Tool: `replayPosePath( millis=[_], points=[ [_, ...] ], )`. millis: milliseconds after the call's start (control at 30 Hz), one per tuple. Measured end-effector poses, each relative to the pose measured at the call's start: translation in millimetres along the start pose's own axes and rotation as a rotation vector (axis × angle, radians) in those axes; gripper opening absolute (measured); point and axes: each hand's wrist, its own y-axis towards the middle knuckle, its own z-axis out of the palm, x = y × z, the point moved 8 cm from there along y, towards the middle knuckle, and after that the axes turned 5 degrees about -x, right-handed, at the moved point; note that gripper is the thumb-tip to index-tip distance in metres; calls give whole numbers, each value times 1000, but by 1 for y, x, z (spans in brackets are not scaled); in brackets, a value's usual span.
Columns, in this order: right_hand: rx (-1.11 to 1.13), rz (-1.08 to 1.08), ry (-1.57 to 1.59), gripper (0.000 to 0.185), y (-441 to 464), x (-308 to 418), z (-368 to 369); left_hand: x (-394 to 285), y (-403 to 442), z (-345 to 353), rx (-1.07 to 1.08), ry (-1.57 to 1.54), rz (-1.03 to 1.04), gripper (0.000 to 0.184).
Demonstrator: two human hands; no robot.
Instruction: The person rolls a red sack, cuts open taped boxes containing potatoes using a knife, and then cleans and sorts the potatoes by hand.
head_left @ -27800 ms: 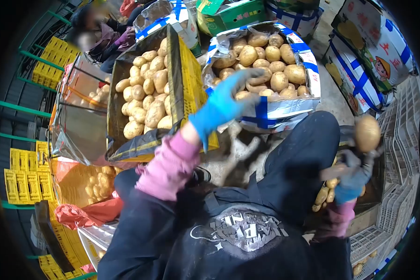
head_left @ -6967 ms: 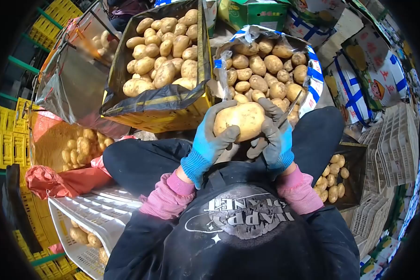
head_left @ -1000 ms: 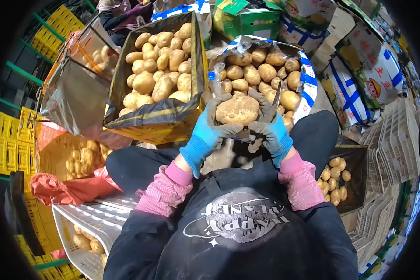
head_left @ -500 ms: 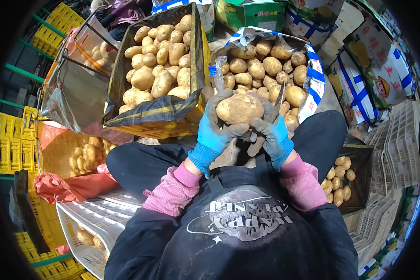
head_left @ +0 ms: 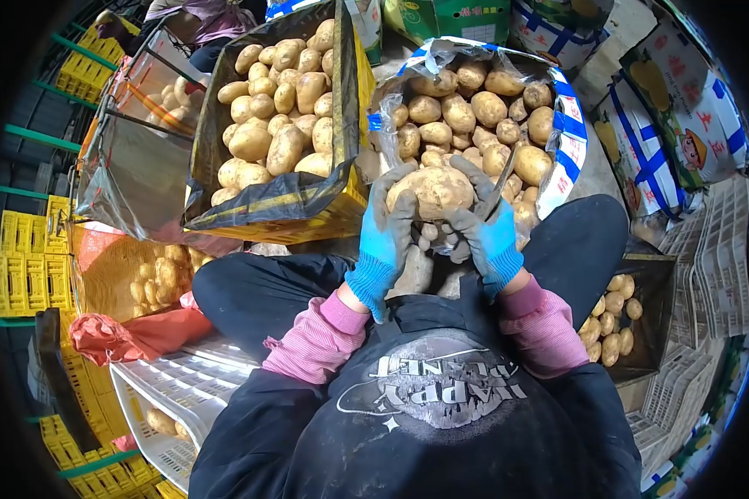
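Note:
A large, dirt-specked potato (head_left: 432, 193) is held between my two gloved hands, above my lap. My left hand (head_left: 384, 229), in a blue and grey work glove, closes on its left side. Its right side rests against the fingers of my right hand (head_left: 484, 229), gloved the same way. A knife (head_left: 503, 176) also sits in my right hand, its thin blade pointing up and away from me; its handle is hidden. Just beyond them stands a round, plastic-lined carton (head_left: 571, 133) filled with potatoes (head_left: 458, 116).
At the left, a yellow crate (head_left: 359, 100) with dark lining holds larger potatoes (head_left: 285, 150). A mesh sack (head_left: 100, 279) and a white basket (head_left: 175, 378) hold more. Beside my right knee is a dark-lined crate (head_left: 651, 333) of small potatoes. Another person (head_left: 200, 21) sits at the upper left.
The potato has turned slightly and moved a little to the right in my hands. My left fingers have shifted over its near side. The camera view has moved slightly.

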Motion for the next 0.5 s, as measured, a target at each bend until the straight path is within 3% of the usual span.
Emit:
replayPosePath(
  millis=[133,200,333,367,500],
  points=[
    [8,11,-49,66,-1,9,4,-13,-7,4,79,4,154,50],
    [9,121,-10,67,2,3,0,-11,-5,1,160,24,270,58],
    [129,81,127,72,-2,7,16,-14,0,-3,159,-25,331,75],
    [138,54,102,73,-4,10,18,-19,0,-7,120,24,340,84],
    [137,27,29,76,-3,10,17,-19,4,-10,187,336,317,86]
  ],
)
